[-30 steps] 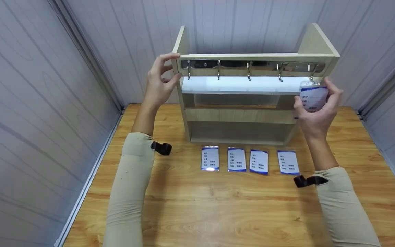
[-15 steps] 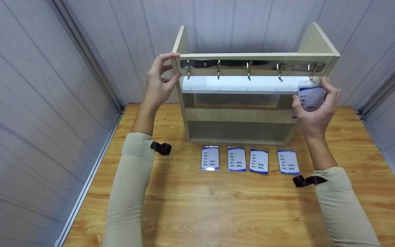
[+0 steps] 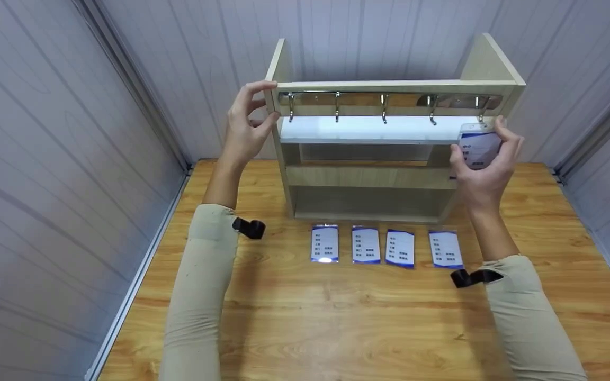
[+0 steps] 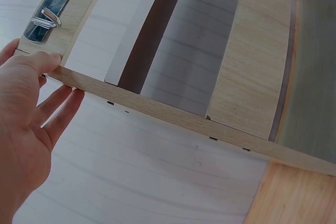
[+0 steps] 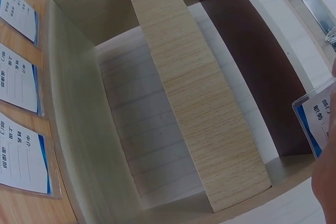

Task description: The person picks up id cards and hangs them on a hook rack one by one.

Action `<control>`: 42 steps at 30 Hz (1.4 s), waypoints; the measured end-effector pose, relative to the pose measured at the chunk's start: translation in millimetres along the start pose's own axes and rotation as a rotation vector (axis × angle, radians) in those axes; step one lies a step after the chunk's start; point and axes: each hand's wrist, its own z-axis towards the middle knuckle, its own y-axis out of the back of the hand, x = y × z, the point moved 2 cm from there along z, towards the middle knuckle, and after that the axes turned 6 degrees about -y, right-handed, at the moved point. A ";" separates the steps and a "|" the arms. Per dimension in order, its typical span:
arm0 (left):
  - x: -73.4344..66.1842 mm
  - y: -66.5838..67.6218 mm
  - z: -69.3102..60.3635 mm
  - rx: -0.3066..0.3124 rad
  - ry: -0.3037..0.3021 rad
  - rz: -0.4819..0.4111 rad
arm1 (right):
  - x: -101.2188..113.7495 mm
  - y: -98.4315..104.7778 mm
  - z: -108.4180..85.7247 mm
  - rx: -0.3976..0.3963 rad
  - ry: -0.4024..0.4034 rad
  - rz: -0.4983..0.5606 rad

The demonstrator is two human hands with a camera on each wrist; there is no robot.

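Note:
A light wooden shelf rack [image 3: 368, 177] stands against the back wall, with a metal hook strip [image 3: 358, 99] across its upper board. My left hand [image 3: 247, 124] grips the rack's left side panel [image 4: 142, 106] near the top, thumb in front and fingers on the outer side. At the far right, my right hand [image 3: 487, 169] holds a clear-sleeved name badge [image 3: 478, 148] between thumb and fingers. The badge's top edge is just under the rightmost hook [image 3: 481, 112]; whether it touches the hook I cannot tell. Only a corner of the badge [image 5: 313, 116] shows in the right wrist view.
Several more badges lie in a row on the wooden floor before the rack, from the leftmost badge [image 3: 325, 244] to the rightmost badge [image 3: 445, 249]. Pale panel walls [image 3: 45, 185] enclose both sides. A white shelf board [image 3: 374, 130] sits below the hooks.
My right hand, with the badge in it, has shifted slightly left and up beneath the rightmost hook. The left hand keeps its hold on the side panel.

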 end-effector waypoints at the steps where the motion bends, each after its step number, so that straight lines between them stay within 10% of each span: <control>1: 0.1 0.0 0.0 0.000 0.002 0.004 | -0.2 -0.3 -0.1 0.002 -0.001 0.000; 42: 2.9 1.7 1.0 -0.019 0.013 -0.019 | -32.1 -1.0 -7.2 -0.019 -0.010 -0.152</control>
